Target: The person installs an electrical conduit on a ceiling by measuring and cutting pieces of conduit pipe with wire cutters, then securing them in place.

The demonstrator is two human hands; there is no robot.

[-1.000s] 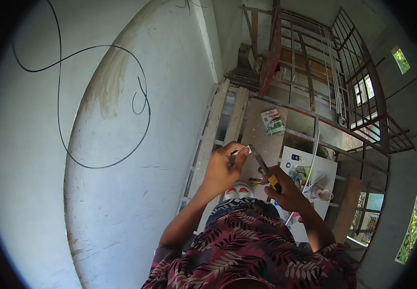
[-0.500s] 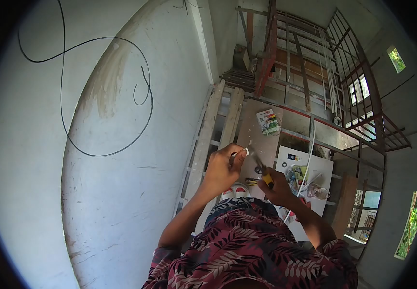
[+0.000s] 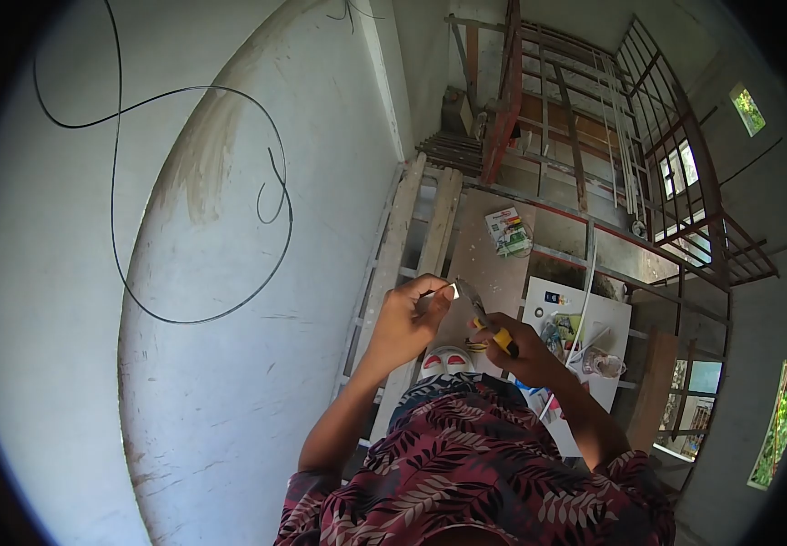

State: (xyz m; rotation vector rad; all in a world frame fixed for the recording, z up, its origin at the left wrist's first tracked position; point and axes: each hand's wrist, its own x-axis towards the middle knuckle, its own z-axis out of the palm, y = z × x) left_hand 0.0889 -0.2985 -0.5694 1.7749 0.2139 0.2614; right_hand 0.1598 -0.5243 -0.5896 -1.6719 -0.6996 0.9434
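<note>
My left hand is closed, pinching a small white piece between thumb and fingers. Wrapped round the yellow and black handles of a pair of pliers is my right hand. The grey jaws of the pliers point up and left, close beside the white piece; whether they touch it is too small to tell. Both hands are in front of my body, above a brownish board.
A printed packet lies on the board. To the right, a white panel bears bags and small items. Wooden planks run at the left of the board. Metal railings stand beyond. A black cable hangs by the left wall.
My left hand and the white piece have shifted slightly left. The pliers have turned and their jaws have moved left with the piece. The hanging cable has swung a little lower.
</note>
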